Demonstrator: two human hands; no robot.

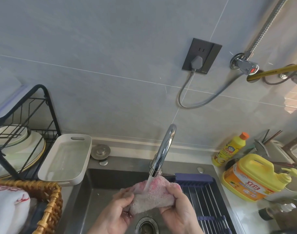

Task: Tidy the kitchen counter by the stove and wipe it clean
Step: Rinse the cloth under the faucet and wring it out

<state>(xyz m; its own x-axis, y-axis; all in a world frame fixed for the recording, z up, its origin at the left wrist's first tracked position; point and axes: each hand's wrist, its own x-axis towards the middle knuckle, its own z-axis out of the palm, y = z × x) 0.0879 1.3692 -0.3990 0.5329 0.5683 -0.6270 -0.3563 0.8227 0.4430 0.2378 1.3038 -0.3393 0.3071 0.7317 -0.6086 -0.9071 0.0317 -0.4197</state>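
At lower centre, the left hand [118, 211] and right hand [175, 202] pinch the pink cloth [152, 193] under the faucet [163, 149] stream. Soak it evenly over the sink [100, 184], then wring it firmly.

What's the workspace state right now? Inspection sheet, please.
Surface: dark steel sink, water running from chrome tap; stove counter not in view.
Job's things: pink fluffy cloth under the stream.
Clutter: white plastic tray, black wire dish rack, woven wicker basket on the left; yellow pump jug, yellow orange-capped bottle on the right.
Hands: left hand and right hand both grip the cloth.
Cables: grey cable plugged into dark wall socket.
Surroundings: grey tiled wall.
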